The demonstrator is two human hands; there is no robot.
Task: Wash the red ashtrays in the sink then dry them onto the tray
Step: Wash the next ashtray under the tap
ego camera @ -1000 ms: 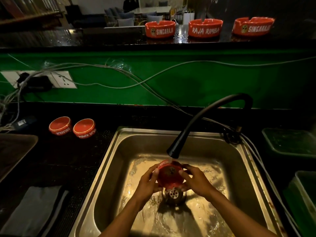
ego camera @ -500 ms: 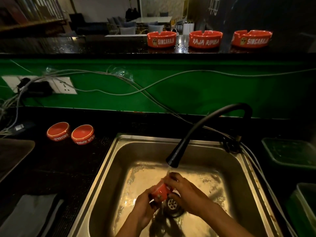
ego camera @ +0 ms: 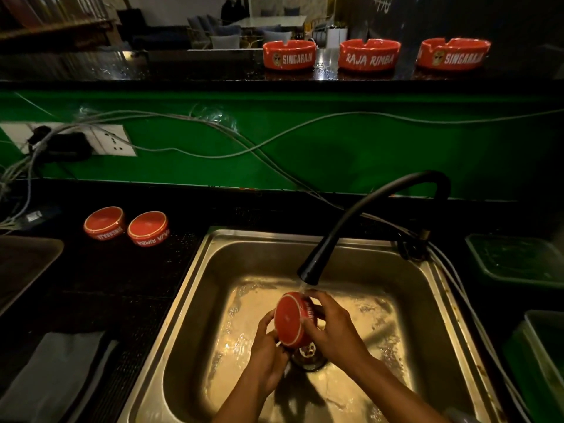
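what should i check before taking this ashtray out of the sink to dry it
1. Grip: left hand and right hand both hold the ashtray - ok.
2. Rinse: water from the tap runs onto its rim, base facing the camera - ok.
3. Inside clean: the bowl side faces away - cannot tell.
4. Drying cloth: a grey cloth lies on the counter left of the sink - ok.
5. Tray: a dark tray sits at the left edge, only partly in view - cannot tell if there is room.
6. Tap off: water is running - not ok.
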